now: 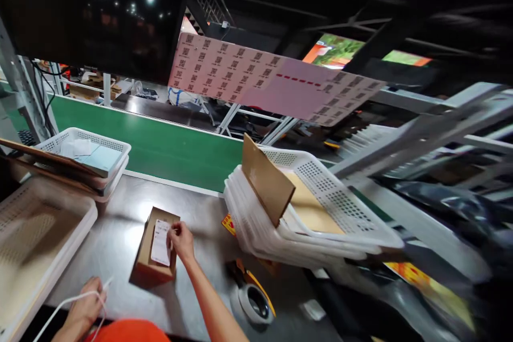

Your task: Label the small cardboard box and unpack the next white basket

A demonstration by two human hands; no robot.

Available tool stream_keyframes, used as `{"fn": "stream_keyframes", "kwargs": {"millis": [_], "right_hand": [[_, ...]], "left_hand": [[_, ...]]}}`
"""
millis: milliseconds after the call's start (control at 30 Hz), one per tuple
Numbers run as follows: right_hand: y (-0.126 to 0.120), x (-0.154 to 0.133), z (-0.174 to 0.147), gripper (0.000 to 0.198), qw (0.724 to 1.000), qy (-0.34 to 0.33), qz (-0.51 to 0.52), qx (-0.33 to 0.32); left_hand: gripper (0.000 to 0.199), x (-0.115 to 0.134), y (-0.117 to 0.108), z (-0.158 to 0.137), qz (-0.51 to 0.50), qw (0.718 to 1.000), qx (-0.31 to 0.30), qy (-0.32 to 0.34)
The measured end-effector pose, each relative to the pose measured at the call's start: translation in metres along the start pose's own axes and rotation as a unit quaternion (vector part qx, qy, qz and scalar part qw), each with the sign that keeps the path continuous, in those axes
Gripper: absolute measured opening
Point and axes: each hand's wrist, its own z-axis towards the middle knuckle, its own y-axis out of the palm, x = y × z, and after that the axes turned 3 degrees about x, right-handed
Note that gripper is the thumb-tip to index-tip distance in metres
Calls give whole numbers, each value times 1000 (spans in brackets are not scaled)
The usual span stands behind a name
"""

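Right hand [181,239]: fingertips pinch the edge of a white label [161,242] lying on top of a small cardboard box [154,248].
Left hand [85,307]: closed around a white cable [68,301], at the desk's near edge.
Box: mid-desk, bare steel desk [120,230] all round it.
Edges: green conveyor belt [160,144] borders the far side.
Left: white basket [86,148] holding paper sheets, on stacked trays.
Right: tilted stack of white baskets [312,208] with a cardboard piece [266,179] in it.
Near: tape roll [253,302].
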Motion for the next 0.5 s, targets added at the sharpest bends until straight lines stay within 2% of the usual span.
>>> {"fn": "stream_keyframes", "kwargs": {"millis": [33,100,167,233,300,333,400,500], "right_hand": [[6,6,1,18,1000,-2,-9,-3],[15,14,-7,38,998,-20,-54,-1],[24,21,-20,56,985,-70,-158,-13],[31,25,-33,57,947,-160,-263,-94],[35,26,-40,56,898,-243,-297,-217],[35,26,-41,60,877,-268,-291,-271],[32,24,-40,71,854,-280,-281,-336],[24,24,-39,77,848,-274,-268,-366]], "left_hand": [[11,-6,4,0,-19,998,14,54],[6,-7,9,1,-55,987,46,141],[12,3,12,3,-73,977,60,192],[21,18,12,4,-74,968,57,235],[22,35,13,5,-59,957,46,279],[19,45,15,4,-48,954,38,295],[14,64,21,2,-24,952,29,303],[12,94,31,-2,11,960,55,274]]}}
